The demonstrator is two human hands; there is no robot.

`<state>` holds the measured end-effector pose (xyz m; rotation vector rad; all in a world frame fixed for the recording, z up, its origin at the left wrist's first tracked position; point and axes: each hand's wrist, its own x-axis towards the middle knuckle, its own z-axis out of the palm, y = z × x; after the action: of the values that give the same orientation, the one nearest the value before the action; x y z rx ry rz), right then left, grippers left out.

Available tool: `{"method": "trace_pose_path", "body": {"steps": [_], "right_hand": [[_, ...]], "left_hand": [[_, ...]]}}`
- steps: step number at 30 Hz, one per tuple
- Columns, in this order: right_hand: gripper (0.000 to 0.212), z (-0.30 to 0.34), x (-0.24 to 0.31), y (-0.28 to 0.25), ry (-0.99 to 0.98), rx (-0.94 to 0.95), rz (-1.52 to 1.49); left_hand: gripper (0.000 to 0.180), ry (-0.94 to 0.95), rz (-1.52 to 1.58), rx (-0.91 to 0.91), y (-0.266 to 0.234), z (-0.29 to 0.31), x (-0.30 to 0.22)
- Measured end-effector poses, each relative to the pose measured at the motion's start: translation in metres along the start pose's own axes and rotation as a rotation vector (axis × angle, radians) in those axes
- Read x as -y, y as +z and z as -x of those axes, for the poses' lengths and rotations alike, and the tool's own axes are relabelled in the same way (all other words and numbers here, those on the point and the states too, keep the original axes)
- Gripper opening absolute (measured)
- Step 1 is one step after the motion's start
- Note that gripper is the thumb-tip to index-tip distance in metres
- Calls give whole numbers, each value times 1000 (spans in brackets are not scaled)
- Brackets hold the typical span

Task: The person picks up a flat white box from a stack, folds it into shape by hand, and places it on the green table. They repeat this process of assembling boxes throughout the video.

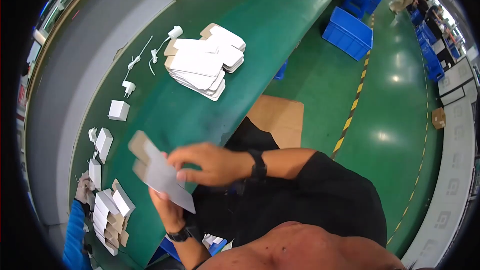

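Observation:
In front of my body, my left hand (169, 211) is closed on the lower edge of a white folding carton (169, 177), its brown inner flaps pointing up and left. The carton is tilted and looks mostly flat. My right hand (212, 164) overlaps its right side, thumb and forefinger apart; slight blur hides whether they touch the card. Farther along the green table lies a stack of flat white cartons (197, 65). At the lower left, several folded cartons with open brown ends (107, 220) sit together.
Along the table's left side are white plug chargers with cables (129, 88) and a white box (118, 110). A co-worker's gloved hand (85, 188) in a blue sleeve reaches in at left. Blue crates (348, 32) and a cardboard sheet (285, 120) lie right of the table.

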<state>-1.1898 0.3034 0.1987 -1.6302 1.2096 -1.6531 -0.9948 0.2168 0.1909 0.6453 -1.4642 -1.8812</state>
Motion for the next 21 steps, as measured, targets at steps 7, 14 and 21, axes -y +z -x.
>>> {"method": "trace_pose_path", "body": {"steps": [7,14,21], "right_hand": [[38,-28,1,-52,91,683,177],[34,9,-20,-8,222,77,-234],[28,23,-39,-8,289,198,-496]], "left_hand": [[116,-54,80,131,24,50,16],[91,243,111,-207,35,42,46],[69,126,133,34,14,40,49]]}}
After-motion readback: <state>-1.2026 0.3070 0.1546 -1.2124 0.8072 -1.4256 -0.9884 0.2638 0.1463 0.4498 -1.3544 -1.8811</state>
